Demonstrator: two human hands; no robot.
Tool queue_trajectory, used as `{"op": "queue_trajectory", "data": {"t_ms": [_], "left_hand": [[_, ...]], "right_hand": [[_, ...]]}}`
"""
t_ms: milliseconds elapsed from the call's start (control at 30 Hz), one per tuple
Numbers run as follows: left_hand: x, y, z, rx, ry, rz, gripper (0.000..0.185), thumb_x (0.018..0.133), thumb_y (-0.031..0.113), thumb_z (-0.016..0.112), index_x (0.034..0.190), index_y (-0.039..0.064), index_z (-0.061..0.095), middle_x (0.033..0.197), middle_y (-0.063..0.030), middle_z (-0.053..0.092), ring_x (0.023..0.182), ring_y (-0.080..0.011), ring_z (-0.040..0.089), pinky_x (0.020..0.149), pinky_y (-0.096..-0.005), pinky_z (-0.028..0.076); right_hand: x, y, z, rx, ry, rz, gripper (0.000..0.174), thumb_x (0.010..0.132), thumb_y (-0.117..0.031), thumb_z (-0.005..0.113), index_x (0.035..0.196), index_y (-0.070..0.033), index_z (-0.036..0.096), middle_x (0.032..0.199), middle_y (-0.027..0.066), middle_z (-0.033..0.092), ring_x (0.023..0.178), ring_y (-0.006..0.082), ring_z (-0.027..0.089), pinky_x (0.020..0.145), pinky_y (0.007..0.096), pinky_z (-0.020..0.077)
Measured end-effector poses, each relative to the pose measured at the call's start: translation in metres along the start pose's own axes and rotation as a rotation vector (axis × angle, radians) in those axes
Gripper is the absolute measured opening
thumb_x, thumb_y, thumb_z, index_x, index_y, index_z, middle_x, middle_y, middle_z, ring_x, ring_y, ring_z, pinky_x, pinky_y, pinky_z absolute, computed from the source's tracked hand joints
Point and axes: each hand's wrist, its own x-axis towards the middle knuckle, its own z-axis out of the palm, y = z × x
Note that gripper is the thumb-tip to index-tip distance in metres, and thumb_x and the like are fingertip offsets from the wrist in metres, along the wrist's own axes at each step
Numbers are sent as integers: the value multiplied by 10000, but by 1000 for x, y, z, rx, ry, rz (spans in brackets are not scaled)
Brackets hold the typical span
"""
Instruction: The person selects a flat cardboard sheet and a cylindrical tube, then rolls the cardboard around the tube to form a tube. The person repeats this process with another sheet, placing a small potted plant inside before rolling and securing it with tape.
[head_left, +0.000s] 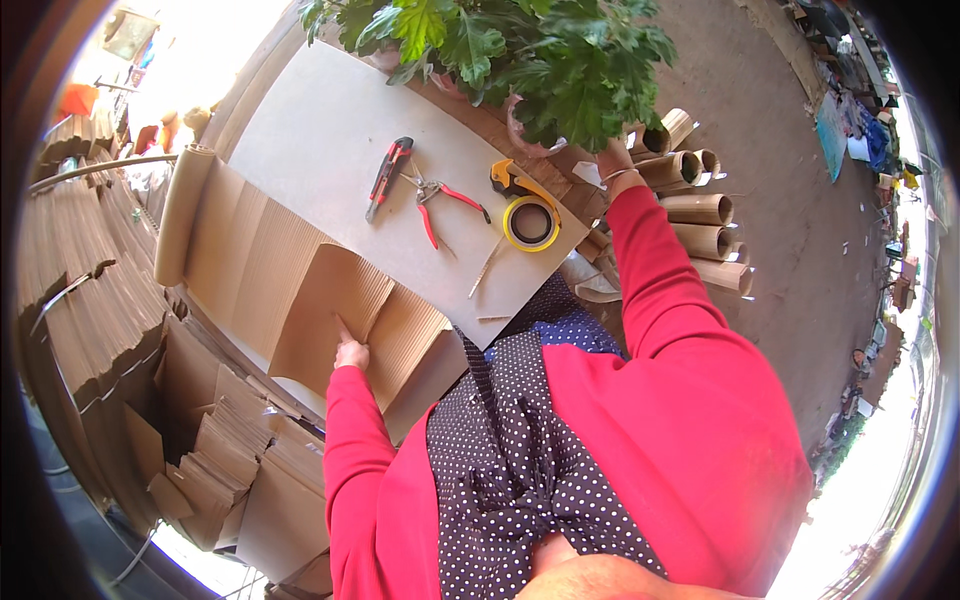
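Note:
My left hand rests on a folded-over sheet of brown corrugated cardboard, index finger stretched along its smooth face. Whether its other fingers pinch the sheet is unclear. At the far edge, my right hand reaches to a leafy green potted plant with pinkish pot wrapping. Leaves cover its fingers, so its grip is hidden. Between my hands lies a pale board. On it are a red-and-black utility knife, red-handled snips with spread handles, and a yellow tape dispenser.
A rolled end of corrugated cardboard stands at the board's left. Stacks of flattened cardboard fill the left side. Several cardboard tubes lie beyond my right forearm. A thin pale strip lies near the tape.

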Motion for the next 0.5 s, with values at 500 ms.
{"op": "queue_trajectory", "data": {"t_ms": [500], "left_hand": [[-1, -3, -1, -26, 22, 37, 1092, 924, 244, 693, 1619, 297, -148, 1314, -306, 610, 1234, -459, 600, 1051, -532, 482]], "right_hand": [[24, -34, -8, -362, -92, 220, 282, 967, -179, 543, 1187, -42, 655, 1132, 116, 712, 1021, 274, 682, 881, 388, 521]]}}
